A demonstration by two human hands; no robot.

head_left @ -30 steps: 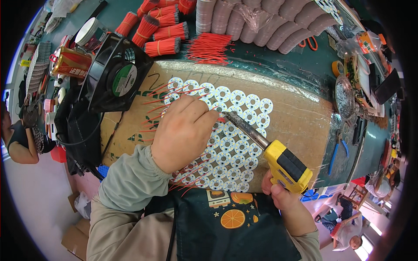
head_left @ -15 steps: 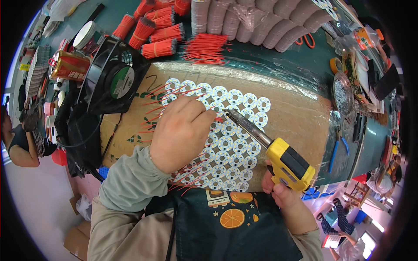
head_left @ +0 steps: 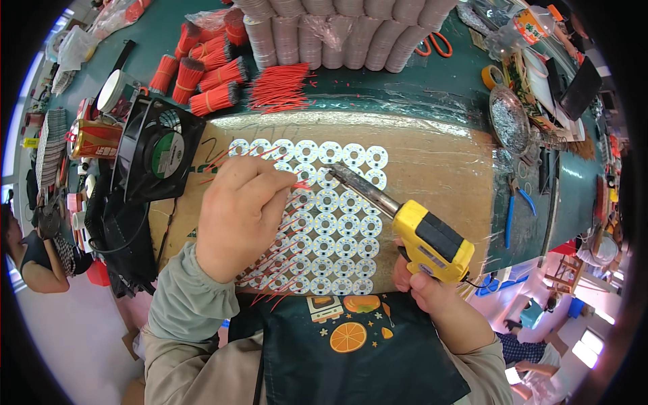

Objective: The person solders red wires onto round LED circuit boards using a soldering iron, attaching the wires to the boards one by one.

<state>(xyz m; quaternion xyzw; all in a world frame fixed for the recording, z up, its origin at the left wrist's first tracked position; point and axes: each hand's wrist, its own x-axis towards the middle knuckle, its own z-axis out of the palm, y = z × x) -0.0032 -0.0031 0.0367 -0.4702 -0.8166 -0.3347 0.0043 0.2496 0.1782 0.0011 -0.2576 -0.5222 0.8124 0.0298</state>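
Rows of round white ring-shaped LED boards [head_left: 325,225] lie on a brown cardboard sheet [head_left: 432,169], many on the left side with red wires [head_left: 270,270] on them. Over the upper left of the rows, my left hand [head_left: 239,206] is closed, pinching red wire between thumb and fingers; their tips partly hide it. My right hand [head_left: 424,287] grips a yellow-and-black soldering gun [head_left: 435,243] by its handle. The gun's metal tip points up and left, above a board in the second row, a little right of my left fingertips.
A black fan [head_left: 158,148] stands left of the boards. Behind are bundled red wires [head_left: 219,74], a loose wire pile [head_left: 280,88] and tall board stacks [head_left: 337,37]. Blue-handled pliers [head_left: 511,216] and a metal dish [head_left: 509,115] lie right. Other people [head_left: 37,250] sit farther off.
The whole view has shifted, with the bench contents now farther left. A wider gap separates the soldering tip from my left fingertips. Both hands keep their grips.
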